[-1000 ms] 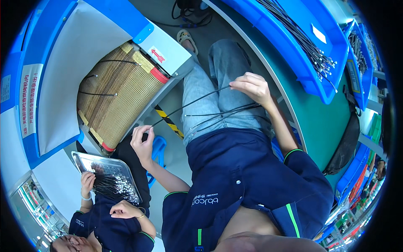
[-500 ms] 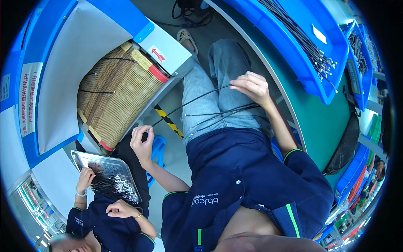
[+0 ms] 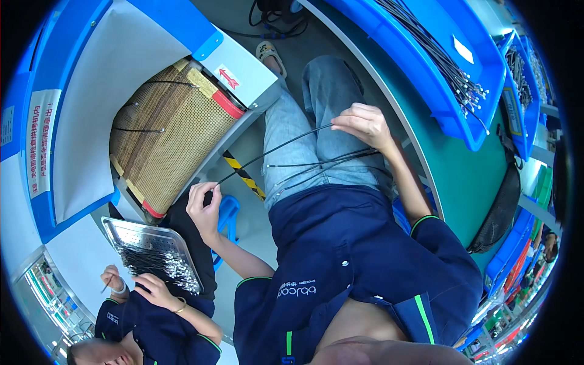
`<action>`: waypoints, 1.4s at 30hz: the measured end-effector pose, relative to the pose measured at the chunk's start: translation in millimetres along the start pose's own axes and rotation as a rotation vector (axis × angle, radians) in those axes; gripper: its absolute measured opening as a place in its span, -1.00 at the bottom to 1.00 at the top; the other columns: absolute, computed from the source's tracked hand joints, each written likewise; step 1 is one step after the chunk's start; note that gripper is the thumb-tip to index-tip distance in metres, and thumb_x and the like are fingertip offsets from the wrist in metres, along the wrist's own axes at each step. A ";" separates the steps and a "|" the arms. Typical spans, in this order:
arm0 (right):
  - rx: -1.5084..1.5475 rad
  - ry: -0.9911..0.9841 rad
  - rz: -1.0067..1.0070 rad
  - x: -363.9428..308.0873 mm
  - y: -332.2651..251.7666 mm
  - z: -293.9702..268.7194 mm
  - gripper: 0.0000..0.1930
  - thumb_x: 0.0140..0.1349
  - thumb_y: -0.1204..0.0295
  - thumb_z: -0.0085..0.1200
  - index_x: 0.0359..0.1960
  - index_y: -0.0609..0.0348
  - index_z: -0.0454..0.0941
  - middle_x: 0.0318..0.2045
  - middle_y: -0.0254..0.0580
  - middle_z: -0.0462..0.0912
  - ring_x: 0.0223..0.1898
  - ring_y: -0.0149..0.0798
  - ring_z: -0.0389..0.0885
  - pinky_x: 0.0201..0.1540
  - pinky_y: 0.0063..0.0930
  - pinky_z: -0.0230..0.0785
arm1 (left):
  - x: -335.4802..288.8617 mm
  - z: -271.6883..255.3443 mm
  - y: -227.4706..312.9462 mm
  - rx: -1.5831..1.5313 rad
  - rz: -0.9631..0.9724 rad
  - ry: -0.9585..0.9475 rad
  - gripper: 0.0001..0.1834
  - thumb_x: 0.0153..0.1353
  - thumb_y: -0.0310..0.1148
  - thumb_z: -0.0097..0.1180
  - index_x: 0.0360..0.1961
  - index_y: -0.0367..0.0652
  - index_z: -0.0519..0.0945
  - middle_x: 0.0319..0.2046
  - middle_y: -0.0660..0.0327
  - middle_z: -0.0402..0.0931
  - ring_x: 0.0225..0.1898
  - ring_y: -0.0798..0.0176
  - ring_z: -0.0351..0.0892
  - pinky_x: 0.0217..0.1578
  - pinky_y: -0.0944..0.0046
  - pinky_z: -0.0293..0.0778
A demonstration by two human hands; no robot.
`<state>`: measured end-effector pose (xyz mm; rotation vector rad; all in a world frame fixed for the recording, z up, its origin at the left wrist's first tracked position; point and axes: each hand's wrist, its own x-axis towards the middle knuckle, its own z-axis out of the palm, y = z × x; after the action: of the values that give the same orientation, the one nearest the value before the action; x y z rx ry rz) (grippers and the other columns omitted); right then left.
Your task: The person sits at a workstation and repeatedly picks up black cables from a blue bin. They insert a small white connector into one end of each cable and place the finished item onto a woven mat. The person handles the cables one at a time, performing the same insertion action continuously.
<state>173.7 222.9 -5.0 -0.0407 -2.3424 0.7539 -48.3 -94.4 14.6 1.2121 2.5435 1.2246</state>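
A thin black cable (image 3: 274,149) is stretched between my two hands above my lap. At its lower left end, my left hand (image 3: 204,205) pinches it between thumb and fingers. The upper right end sits in the closed fingertips of my right hand (image 3: 363,126). Several more black cables (image 3: 316,165) lie across my thighs below, with small light tips at their left ends. Their right ends are out of sight near my right forearm.
Left stands a machine with a mesh conveyor belt (image 3: 176,146) bearing several black cables. A co-worker's metal tray (image 3: 111,227) holds many cables beside a blue stool (image 3: 227,213). On the green table (image 3: 453,173) at right are blue bins (image 3: 420,91) of cables and a black pouch (image 3: 494,222).
My hands stay nearly still, holding the cable taut. Cables on the belt have shifted slightly left. The co-worker's hands have drawn back from the tray, one holding something thin.
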 end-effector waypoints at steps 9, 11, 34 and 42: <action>-0.191 -0.035 -0.217 9.2 -6.2 -6.8 -0.76 -0.14 0.51 0.18 -0.34 0.19 0.61 -0.43 -0.28 0.57 -0.47 -0.34 0.53 -0.44 -0.49 0.41 | -2.9 -1.1 -2.0 -0.007 -0.032 -0.017 -0.84 -0.12 -0.68 0.21 -0.46 -0.29 0.57 -0.49 0.17 0.55 -0.41 0.21 0.54 -0.34 0.31 0.44; -0.217 0.011 -0.276 11.2 -8.5 -5.3 -0.73 -0.14 0.52 0.14 -0.30 0.22 0.60 -0.42 -0.27 0.56 -0.47 -0.34 0.53 -0.44 -0.49 0.42 | -2.2 -0.2 -3.5 -0.023 -0.036 -0.010 -0.84 -0.12 -0.69 0.21 -0.46 -0.29 0.56 -0.49 0.17 0.55 -0.41 0.21 0.54 -0.34 0.31 0.44; 0.170 -0.087 0.075 11.1 -9.2 -0.5 -0.86 -0.04 0.53 0.27 -0.40 0.19 0.60 -0.54 -0.25 0.58 -0.51 -0.28 0.56 -0.44 -0.46 0.39 | 4.4 -14.5 -6.1 0.011 -0.022 -0.015 -0.86 -0.11 -0.65 0.22 -0.45 -0.30 0.58 -0.50 0.15 0.54 -0.42 0.21 0.54 -0.33 0.31 0.44; 0.187 -0.089 0.150 10.2 -13.2 0.2 -0.88 -0.03 0.52 0.27 -0.44 0.18 0.58 -0.55 -0.25 0.56 -0.53 -0.27 0.56 -0.49 -0.44 0.39 | 7.4 -10.9 -8.1 0.017 -0.028 -0.040 -0.87 -0.10 -0.64 0.22 -0.45 -0.30 0.58 -0.47 0.15 0.56 -0.40 0.20 0.56 -0.32 0.31 0.44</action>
<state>167.8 214.0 7.9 -0.1045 -2.3611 1.0656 -62.5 -99.2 18.4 1.1875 2.5392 1.1635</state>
